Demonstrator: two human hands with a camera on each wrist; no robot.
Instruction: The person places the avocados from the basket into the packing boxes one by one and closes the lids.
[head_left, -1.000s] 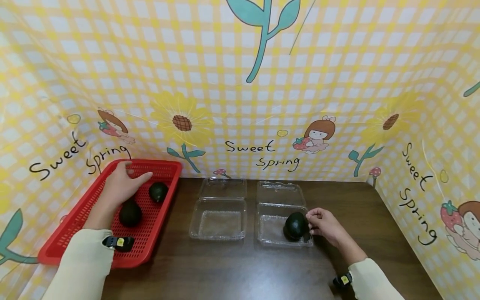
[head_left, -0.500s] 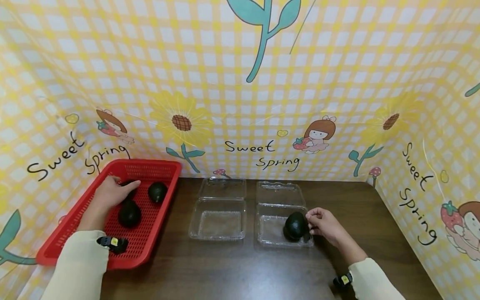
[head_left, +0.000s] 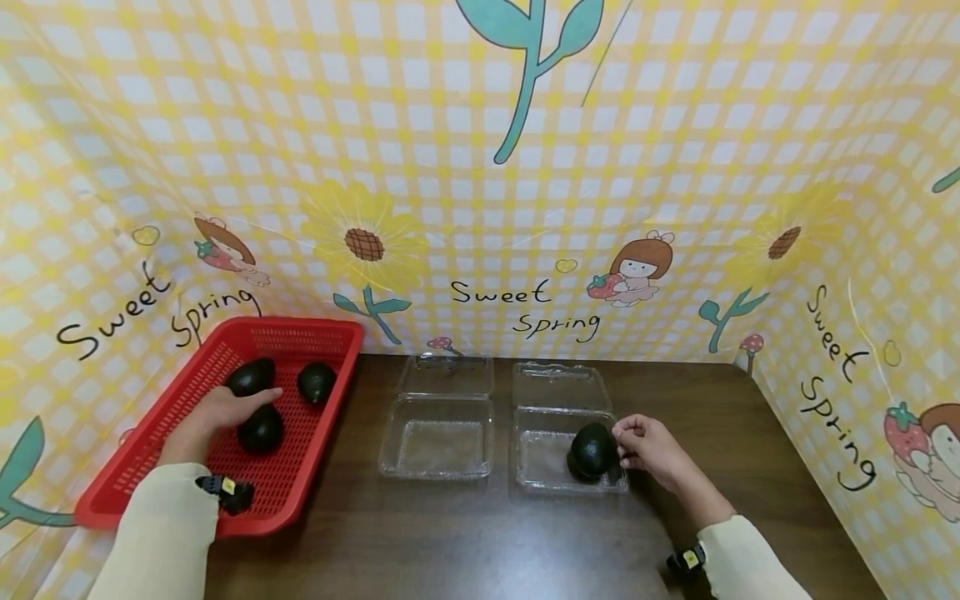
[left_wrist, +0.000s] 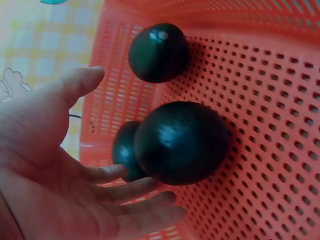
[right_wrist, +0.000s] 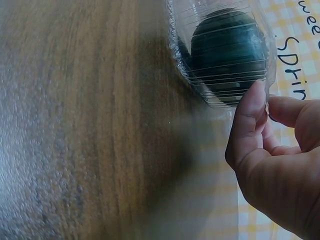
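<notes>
Three dark green avocados lie in the red basket [head_left: 296,500]: a rear-left avocado [head_left: 251,375], a near avocado [head_left: 261,430] and a rear-right avocado [head_left: 317,383]. My left hand [head_left: 208,421] is over the basket's left part, thumb spread away from the extended fingers. In the left wrist view its fingertips come right to the edge of the big avocado [left_wrist: 182,142], palm bare. At the right, my right hand [head_left: 652,452] pinches the right rim of a clear plastic clamshell box [head_left: 542,454] between thumb and fingers. Inside that box sits another avocado [head_left: 592,452].
A second clear clamshell box [head_left: 442,446], lid folded back, stands between the basket and the held box. All rest on a brown wooden table [head_left: 450,542]. Yellow checked cloth [head_left: 480,208] walls in the back and both sides.
My left hand has dropped into the basket and drawn back toward the near side, uncovering the rear-left avocado. The right hand stays at the box rim.
</notes>
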